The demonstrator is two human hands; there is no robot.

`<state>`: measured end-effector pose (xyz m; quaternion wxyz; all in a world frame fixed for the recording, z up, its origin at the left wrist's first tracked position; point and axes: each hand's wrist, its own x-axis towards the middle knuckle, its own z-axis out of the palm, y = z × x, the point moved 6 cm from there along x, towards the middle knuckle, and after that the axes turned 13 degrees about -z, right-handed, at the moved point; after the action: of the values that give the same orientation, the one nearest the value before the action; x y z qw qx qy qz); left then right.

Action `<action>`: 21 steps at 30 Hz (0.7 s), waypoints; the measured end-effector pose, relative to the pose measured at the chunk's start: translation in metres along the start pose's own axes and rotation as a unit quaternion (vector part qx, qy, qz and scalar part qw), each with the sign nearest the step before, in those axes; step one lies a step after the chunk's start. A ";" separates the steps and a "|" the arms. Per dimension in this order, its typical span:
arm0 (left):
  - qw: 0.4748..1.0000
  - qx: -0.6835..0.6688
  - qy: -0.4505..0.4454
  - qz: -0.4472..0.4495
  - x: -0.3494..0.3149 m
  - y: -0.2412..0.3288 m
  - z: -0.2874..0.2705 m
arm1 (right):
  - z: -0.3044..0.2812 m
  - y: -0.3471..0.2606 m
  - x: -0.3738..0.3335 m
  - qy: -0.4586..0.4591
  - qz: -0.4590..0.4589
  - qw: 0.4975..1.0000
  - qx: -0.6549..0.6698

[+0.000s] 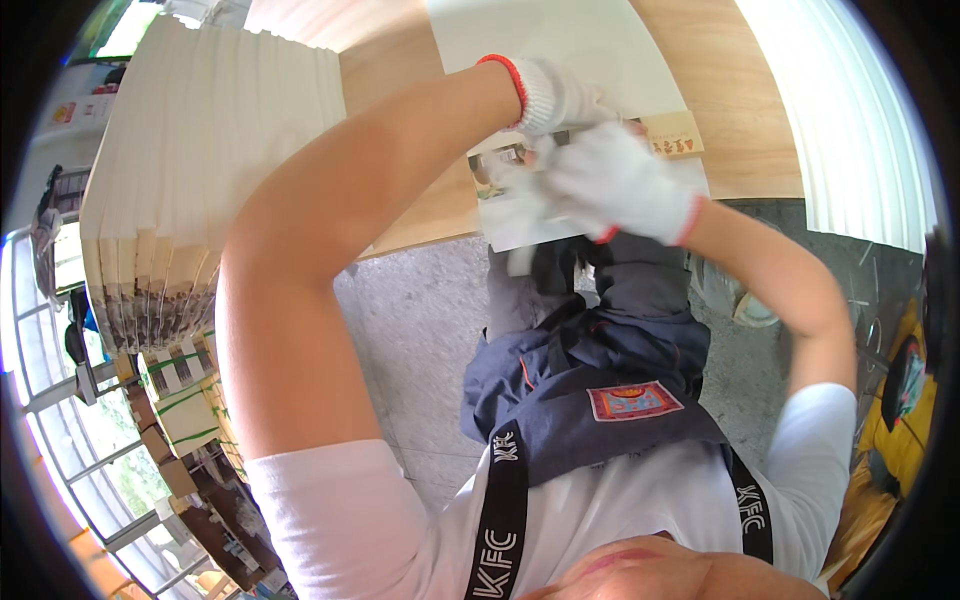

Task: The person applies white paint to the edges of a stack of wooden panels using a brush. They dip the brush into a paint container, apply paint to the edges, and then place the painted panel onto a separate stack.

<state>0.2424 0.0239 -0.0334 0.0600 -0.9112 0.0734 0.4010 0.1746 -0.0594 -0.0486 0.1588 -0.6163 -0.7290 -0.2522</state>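
The left glove (566, 98) and right glove (628, 182) are white with red cuff edges (516, 80). Beside the fingers (562, 178), a strip (674, 133) is pale yellow, printed in reddish brown; beyond them, a sheet (560, 50) is plain white and the table (745, 100) wood-grained tan. Below them, the apron (560, 430) is dark blue-grey, its patch (636, 401) red-bordered.

Gloved left hand (565, 97) and right hand (622, 182) over printed strip (674, 138)
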 end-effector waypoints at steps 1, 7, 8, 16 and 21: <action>0.998 0.059 0.011 0.018 -0.001 0.002 -0.001 | 0.020 -0.015 0.024 -0.011 0.000 1.000 -0.028; 0.994 -0.102 -0.018 0.044 -0.012 0.000 -0.001 | 0.055 -0.039 0.085 0.023 0.025 0.999 -0.036; 0.995 -0.024 0.007 0.092 -0.003 -0.008 0.009 | 0.051 -0.041 0.085 0.022 0.032 0.999 -0.029; 0.978 0.160 0.040 0.128 -0.011 0.015 0.002 | -0.061 0.057 -0.125 -0.076 0.105 0.991 -0.043; 0.983 0.159 0.057 0.072 -0.003 0.011 0.005 | -0.086 0.103 -0.176 -0.176 0.287 0.920 -0.202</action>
<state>0.2342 0.0141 -0.0352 0.1704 -0.9039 0.2049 0.3345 0.3020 -0.2401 -0.0552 -0.0345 -0.8525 -0.4704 -0.2253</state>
